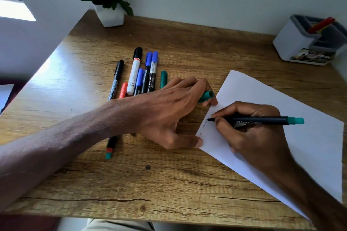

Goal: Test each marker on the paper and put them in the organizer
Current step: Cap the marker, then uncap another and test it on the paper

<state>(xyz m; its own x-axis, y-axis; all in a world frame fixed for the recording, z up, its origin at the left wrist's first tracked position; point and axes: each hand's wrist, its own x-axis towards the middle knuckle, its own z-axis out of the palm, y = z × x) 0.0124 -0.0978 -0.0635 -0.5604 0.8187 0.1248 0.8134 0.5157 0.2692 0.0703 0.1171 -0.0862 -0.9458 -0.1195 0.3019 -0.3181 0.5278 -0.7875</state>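
Right hand (257, 137) grips green marker (259, 120) on paper (281, 99), left hand (169, 110) holds cap (206, 96); organizer (293, 43) holds red marker (321, 24).

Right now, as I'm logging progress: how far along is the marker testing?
Done: one red marker sits in the organizer, and faint scribbles mark the paper. In hand: the right hand writes with a teal marker while the left hand holds its cap and steadies the paper. Left: the cluster of capped markers on the table.

Readable lettering on a pen and a marker.
"FABER CASTELL" runs along the dark green-ended pen (262, 119); the white marker (133, 73) bears "CE". Other print is unreadable.
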